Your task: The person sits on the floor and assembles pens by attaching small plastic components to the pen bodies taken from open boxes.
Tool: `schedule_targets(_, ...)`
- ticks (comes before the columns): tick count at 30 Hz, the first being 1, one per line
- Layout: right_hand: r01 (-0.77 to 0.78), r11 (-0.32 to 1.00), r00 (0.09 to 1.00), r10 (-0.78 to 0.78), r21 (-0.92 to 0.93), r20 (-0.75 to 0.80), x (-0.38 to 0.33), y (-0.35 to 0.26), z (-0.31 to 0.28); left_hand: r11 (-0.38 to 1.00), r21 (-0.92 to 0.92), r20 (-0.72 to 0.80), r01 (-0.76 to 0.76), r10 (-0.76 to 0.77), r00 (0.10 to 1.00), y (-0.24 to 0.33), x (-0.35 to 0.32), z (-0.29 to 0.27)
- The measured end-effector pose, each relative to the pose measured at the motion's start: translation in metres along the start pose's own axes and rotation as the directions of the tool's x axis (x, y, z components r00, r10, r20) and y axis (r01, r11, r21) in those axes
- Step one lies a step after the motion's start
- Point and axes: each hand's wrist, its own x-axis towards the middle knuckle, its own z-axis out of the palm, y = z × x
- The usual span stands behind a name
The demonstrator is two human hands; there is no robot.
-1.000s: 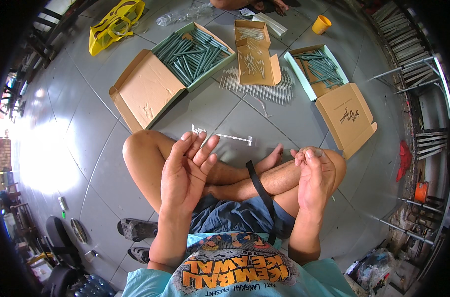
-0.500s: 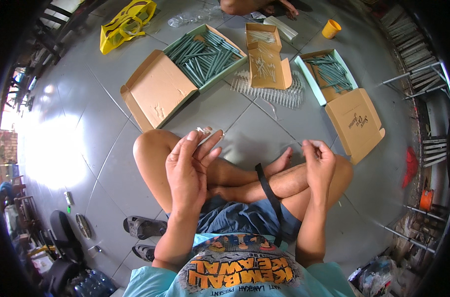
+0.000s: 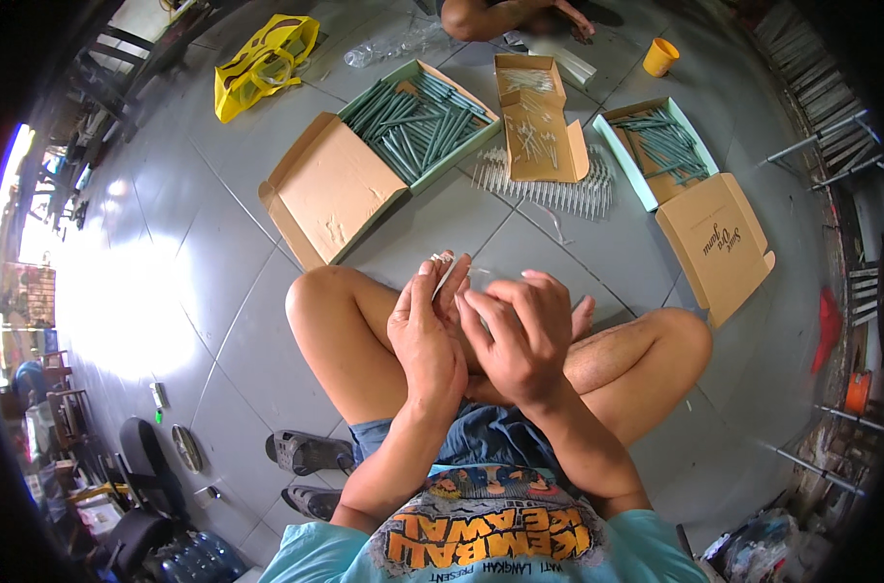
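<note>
I sit cross-legged on a grey tiled floor. My left hand [image 3: 424,335] is raised over my knees and pinches a thin white stick [image 3: 445,276] between its fingertips. My right hand [image 3: 520,335] has come up beside it, fingers bent and touching the left hand's fingers near the stick. Whether the right hand also grips the stick is hidden. Ahead lies an open box of grey-green sticks [image 3: 415,121], a small brown box of thin white sticks [image 3: 535,126], and a row of white sticks [image 3: 549,189] laid on the floor.
A second open box of grey-green sticks [image 3: 663,146] lies at the right with its brown lid [image 3: 716,243]. A yellow bag [image 3: 263,60], an orange cup [image 3: 660,56] and another person's legs [image 3: 500,15] are farther back. Sandals [image 3: 311,452] lie by my left hip.
My right hand left my right knee and moved left to meet the left hand. The left hand closed its spread fingers onto the thin white stick.
</note>
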Motion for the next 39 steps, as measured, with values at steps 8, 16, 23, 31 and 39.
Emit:
schedule_targets(8,0.029,1.000,1.000,-0.029,-0.011,0.007,0.001,0.018,0.023,0.999,-0.032,0.024,-0.033,0.034,0.999,-0.008,0.001,0.006)
schedule_targets(16,0.043,0.999,0.999,-0.043,-0.002,0.034,-0.002,0.024,0.025,0.999,0.016,-0.001,-0.030,0.030,1.000,-0.009,0.002,0.004)
schedule_targets(23,-0.092,0.994,0.995,0.090,0.061,0.034,-0.002,0.027,0.027,0.998,0.060,-0.005,-0.031,0.031,1.000,-0.007,0.000,0.005)
schedule_targets(31,-0.540,0.785,0.840,0.522,0.304,0.146,0.014,0.075,-0.023,0.661,0.657,0.209,-0.364,0.304,0.929,0.015,0.106,-0.004)
schedule_targets(39,-0.416,0.905,0.909,0.410,0.093,0.077,0.003,0.138,-0.032,-0.242,0.864,0.480,-0.441,0.136,0.867,-0.024,0.311,-0.014)
